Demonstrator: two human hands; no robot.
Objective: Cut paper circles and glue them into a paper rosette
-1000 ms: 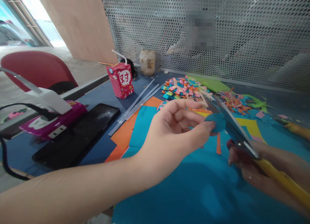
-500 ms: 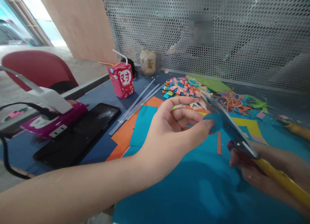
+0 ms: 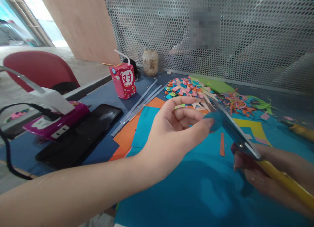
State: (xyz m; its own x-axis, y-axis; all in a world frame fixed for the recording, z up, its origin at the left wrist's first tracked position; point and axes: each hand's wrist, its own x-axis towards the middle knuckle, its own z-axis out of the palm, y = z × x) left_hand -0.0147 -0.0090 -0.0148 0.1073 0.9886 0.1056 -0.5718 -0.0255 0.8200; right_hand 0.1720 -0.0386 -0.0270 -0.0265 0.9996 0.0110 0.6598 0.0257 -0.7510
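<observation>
Glossy metal scissor blades (image 3: pixel 232 132), matt paper disc (image 3: pixel 217 121)

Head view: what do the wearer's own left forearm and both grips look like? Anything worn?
Left forearm: bare to the frame edge, no sleeve, watch or bracelet. Left grip: human hand, ungloved, no ring visible. Right grip: ungloved, partly hidden; too blurred to rule out rings.

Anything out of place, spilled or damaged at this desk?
Only untidiness: paper shreds lie in a loose tangle behind the scissors, with a pink scrap apart from it. The drink carton stands upright, with no spill visible. The left hand pinches a blue paper disc; no damage is evident.
</observation>
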